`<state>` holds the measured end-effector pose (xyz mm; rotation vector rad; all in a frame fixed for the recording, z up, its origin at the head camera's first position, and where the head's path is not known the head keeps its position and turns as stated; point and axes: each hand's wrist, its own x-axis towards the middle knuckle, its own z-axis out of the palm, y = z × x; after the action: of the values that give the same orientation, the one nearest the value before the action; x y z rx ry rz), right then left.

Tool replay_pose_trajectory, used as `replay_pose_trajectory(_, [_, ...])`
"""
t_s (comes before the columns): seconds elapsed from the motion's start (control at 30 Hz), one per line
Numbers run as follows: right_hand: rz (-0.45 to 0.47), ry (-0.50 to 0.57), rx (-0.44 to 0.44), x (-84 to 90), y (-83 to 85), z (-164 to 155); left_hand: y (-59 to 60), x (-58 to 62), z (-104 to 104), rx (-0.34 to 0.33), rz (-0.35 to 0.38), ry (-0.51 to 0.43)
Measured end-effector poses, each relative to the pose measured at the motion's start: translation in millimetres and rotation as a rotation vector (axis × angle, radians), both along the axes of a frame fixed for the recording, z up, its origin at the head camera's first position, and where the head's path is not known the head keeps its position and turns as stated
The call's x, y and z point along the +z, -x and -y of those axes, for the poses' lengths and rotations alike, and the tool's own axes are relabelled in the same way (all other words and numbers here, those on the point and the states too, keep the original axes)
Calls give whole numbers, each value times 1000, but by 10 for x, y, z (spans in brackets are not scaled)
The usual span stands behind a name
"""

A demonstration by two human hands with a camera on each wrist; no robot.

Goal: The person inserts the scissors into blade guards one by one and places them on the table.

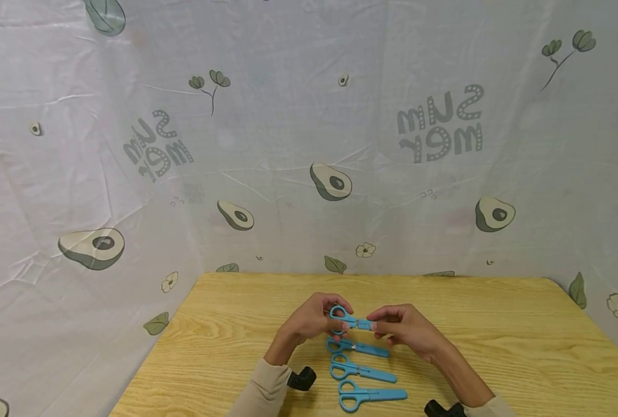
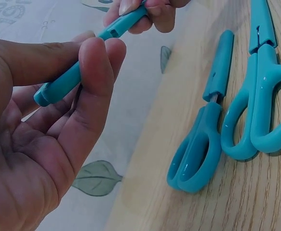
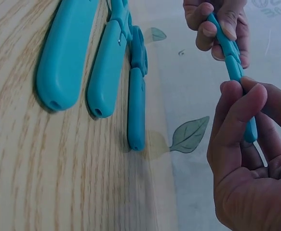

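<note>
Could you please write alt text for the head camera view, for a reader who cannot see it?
Two hands hold a pair of blue plastic scissors above a light wooden table: the left hand grips the handle loops, the right hand pinches the capped blade end. Three more blue scissors lie in a row below, before an avocado-print cloth backdrop.

A makeshift recording booth, not a lived-in room

A wooden table (image 1: 496, 324) fills the lower frame, walled in behind and at both sides by a creased avocado-print cloth (image 1: 309, 145) hung as a backdrop.
</note>
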<state>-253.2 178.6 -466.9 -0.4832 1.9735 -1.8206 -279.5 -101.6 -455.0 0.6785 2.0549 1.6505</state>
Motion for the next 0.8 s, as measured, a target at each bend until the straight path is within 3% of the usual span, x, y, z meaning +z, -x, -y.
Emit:
replay_pose_trajectory(0.57, [-12,-51,-28,1,5,28,31,-45,6,8,21,10])
replay_pose_trajectory(0.8, [-15,-33,-10,-2,3,-26,29,-36,20,51,23,9])
